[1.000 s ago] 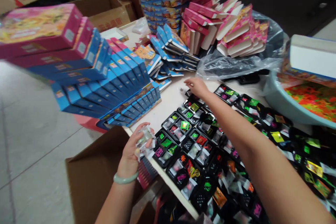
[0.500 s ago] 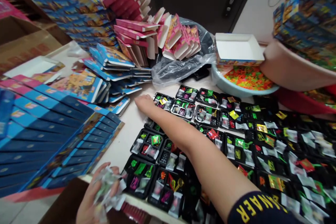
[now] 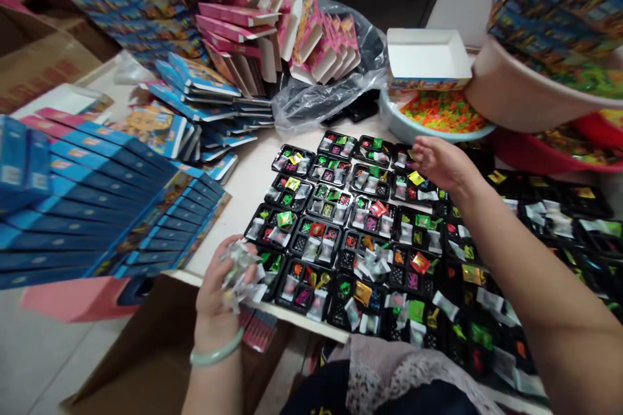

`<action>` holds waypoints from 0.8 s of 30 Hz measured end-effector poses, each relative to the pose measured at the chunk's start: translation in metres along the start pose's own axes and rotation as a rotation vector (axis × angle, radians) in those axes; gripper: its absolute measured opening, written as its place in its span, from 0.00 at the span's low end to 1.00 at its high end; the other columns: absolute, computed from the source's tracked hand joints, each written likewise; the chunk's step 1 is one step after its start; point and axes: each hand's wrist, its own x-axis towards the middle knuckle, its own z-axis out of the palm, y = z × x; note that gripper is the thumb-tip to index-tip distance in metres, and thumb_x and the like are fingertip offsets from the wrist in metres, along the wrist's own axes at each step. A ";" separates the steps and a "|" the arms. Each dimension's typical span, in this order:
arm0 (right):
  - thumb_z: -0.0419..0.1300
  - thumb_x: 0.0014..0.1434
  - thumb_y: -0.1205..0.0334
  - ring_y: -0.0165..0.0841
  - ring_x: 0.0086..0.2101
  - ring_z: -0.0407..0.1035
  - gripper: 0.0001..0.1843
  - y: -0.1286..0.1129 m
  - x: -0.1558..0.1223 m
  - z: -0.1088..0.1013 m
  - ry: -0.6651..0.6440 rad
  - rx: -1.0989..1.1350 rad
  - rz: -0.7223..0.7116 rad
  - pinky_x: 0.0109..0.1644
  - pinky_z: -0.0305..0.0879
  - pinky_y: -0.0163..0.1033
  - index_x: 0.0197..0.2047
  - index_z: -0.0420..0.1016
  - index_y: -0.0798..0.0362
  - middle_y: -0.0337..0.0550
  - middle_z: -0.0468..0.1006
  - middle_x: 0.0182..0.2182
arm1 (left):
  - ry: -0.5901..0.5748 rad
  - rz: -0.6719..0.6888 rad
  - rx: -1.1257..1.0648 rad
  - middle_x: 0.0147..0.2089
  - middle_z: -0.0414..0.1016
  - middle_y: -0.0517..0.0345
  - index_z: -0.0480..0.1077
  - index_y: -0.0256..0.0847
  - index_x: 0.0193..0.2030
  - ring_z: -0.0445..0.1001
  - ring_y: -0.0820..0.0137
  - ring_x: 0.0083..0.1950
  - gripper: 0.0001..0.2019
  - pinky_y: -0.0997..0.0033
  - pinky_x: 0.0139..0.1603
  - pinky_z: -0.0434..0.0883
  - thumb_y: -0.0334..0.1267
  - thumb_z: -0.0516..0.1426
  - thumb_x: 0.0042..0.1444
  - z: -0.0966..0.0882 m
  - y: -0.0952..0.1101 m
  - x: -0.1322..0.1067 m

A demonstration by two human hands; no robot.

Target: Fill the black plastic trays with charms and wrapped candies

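My left hand [image 3: 217,288] is closed around a bunch of small clear plastic packets [image 3: 238,272] at the near edge of the table, a pale green bangle on its wrist. My right hand [image 3: 438,162] hovers over the far rows of black compartment trays [image 3: 331,227], fingers curled loosely; whether it pinches a packet I cannot make out. The trays lie side by side across the white table [image 3: 243,191], each holding small bright toys and packets.
Blue flat boxes [image 3: 97,207] are stacked at the left. Pink open boxes [image 3: 272,32] pile up at the back beside a plastic bag. A pale basin [image 3: 438,123] of orange and green pieces stands behind the trays. An open cardboard carton [image 3: 131,350] sits below the table edge.
My right hand has drawn back from the far-left trays and swung right to the trays near the basin. My left hand keeps the packets. The view has shifted a little.
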 end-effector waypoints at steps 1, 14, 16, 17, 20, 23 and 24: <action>0.63 0.50 0.52 0.23 0.17 0.57 0.13 0.007 -0.010 -0.014 -0.008 -0.063 0.008 0.19 0.54 0.31 0.31 0.65 0.49 0.33 0.65 0.21 | -0.029 -0.004 0.001 0.35 0.74 0.55 0.68 0.42 0.48 0.67 0.76 0.20 0.20 0.76 0.19 0.64 0.39 0.62 0.46 0.005 -0.002 0.001; 0.58 0.51 0.49 0.33 0.29 0.66 0.12 0.086 -0.081 -0.054 -0.121 -0.743 -0.167 0.36 0.61 0.40 0.32 0.74 0.48 0.40 0.75 0.28 | -0.226 -0.050 -0.022 0.36 0.73 0.55 0.65 0.42 0.50 0.67 0.77 0.20 0.20 0.75 0.19 0.67 0.40 0.60 0.50 0.051 -0.025 -0.025; 0.57 0.53 0.51 0.35 0.31 0.68 0.11 0.091 -0.074 -0.050 -0.129 -0.801 -0.196 0.38 0.62 0.41 0.34 0.74 0.49 0.40 0.76 0.30 | -0.226 -0.076 -0.018 0.35 0.73 0.55 0.64 0.42 0.50 0.68 0.76 0.19 0.20 0.76 0.18 0.66 0.40 0.61 0.49 0.054 -0.028 -0.028; 0.57 0.54 0.53 0.35 0.32 0.69 0.10 0.091 -0.069 -0.046 -0.126 -0.824 -0.214 0.39 0.63 0.41 0.34 0.74 0.49 0.40 0.77 0.31 | -0.220 -0.080 -0.016 0.35 0.73 0.55 0.64 0.41 0.50 0.68 0.76 0.20 0.20 0.77 0.18 0.65 0.40 0.61 0.49 0.055 -0.029 -0.029; 0.56 0.55 0.58 0.35 0.35 0.70 0.08 0.087 -0.054 -0.030 -0.120 -0.893 -0.259 0.40 0.63 0.40 0.34 0.74 0.50 0.41 0.78 0.35 | -0.200 -0.059 -0.004 0.36 0.74 0.54 0.64 0.41 0.50 0.69 0.76 0.20 0.20 0.77 0.19 0.65 0.39 0.61 0.50 0.057 -0.029 -0.033; 0.57 0.56 0.59 0.35 0.34 0.70 0.07 0.081 -0.054 -0.018 -0.191 -0.964 -0.285 0.38 0.62 0.40 0.34 0.75 0.50 0.42 0.79 0.34 | -0.183 -0.025 -0.001 0.36 0.74 0.55 0.64 0.41 0.49 0.68 0.77 0.20 0.20 0.76 0.20 0.67 0.39 0.60 0.50 0.055 -0.027 -0.038; 0.57 0.56 0.59 0.35 0.33 0.70 0.07 0.080 -0.059 -0.017 -0.224 -0.971 -0.292 0.37 0.62 0.39 0.35 0.75 0.50 0.42 0.79 0.33 | -0.176 -0.015 -0.004 0.35 0.75 0.55 0.65 0.40 0.49 0.68 0.77 0.20 0.19 0.76 0.21 0.67 0.39 0.60 0.50 0.054 -0.027 -0.040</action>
